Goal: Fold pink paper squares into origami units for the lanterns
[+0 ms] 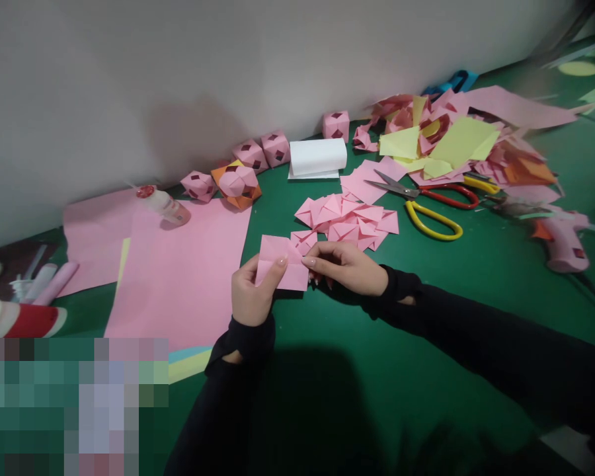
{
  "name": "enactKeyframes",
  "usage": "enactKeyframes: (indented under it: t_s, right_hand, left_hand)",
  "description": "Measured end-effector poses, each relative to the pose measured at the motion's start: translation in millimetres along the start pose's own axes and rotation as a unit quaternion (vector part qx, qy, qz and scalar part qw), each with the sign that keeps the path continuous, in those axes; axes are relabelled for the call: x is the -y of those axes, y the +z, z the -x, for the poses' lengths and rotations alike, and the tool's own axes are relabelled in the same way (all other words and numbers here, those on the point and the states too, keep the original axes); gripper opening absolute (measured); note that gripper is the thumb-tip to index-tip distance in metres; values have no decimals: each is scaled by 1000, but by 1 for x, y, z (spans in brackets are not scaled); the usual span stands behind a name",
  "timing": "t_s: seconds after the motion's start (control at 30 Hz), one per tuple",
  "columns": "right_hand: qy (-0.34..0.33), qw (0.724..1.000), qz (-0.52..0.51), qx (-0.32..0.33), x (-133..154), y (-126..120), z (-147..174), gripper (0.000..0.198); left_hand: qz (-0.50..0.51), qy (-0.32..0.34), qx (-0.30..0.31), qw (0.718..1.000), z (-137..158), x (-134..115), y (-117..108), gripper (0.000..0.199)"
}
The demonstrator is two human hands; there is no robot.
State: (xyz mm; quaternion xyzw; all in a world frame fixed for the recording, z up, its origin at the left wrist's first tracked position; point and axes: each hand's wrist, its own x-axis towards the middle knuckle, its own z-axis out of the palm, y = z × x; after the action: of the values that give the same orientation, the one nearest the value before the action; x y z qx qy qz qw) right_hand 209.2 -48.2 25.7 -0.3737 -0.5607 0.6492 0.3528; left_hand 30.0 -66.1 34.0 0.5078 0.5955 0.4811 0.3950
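Note:
My left hand (255, 287) pinches a creased pink square of paper (276, 251), thumb on top and fingers beneath. At the paper's right edge, my right hand (347, 266) grips it between thumb and fingertips. Fold lines run across the sheet. Just beyond my hands lies a heap of folded pink paper pieces (347, 218). Scissors (416, 193) with one red and one yellow handle rest open to the right of that heap.
Finished pink paper balls (275, 149) line the wall near a white paper roll (320, 157). Large pink sheets (188, 271) and a small drink bottle (163, 205) are on the left. Paper scraps (466, 142) and a pink glue gun (565, 241) occupy the right. A red-and-white cup (34, 320) lies far left.

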Motion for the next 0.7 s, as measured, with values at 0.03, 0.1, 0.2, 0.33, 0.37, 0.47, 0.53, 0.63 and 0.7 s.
enactKeyframes:
  t_s: [0.03,0.1,0.2,0.33,0.37,0.47,0.53,0.63,0.7]
  right_hand:
    - [-4,1000,-4,-17,-1,0,0,33]
    - [-10,999,-7,-49,-2,1,-1,32]
    - [-13,997,7,-79,-2,1,-1,29]
    - [-22,996,13,-85,-1,1,-1,28]
    - [-27,996,15,-81,-1,0,-1,29]
    - [-39,997,36,-64,0,0,0,34]
    - [-48,996,52,-51,0,0,1,35]
    - [-49,996,57,-37,-1,-1,1,33]
    - [-33,998,26,-49,-1,-2,0,32]
  left_hand:
    - [4,8,7,1000,-1,1,0,21]
    - [14,28,29,999,-4,5,0,23]
    - [16,51,58,997,-7,12,0,26]
    - [-9,52,69,996,-9,16,-1,31]
    - [-12,51,71,996,-9,16,-1,32]
    - [-16,40,74,996,-9,13,-3,33]
    - [-32,33,81,996,-9,10,-4,30]
    - [-40,17,96,994,-9,6,-5,30]
    - [-18,-2,108,994,-10,6,-5,29]
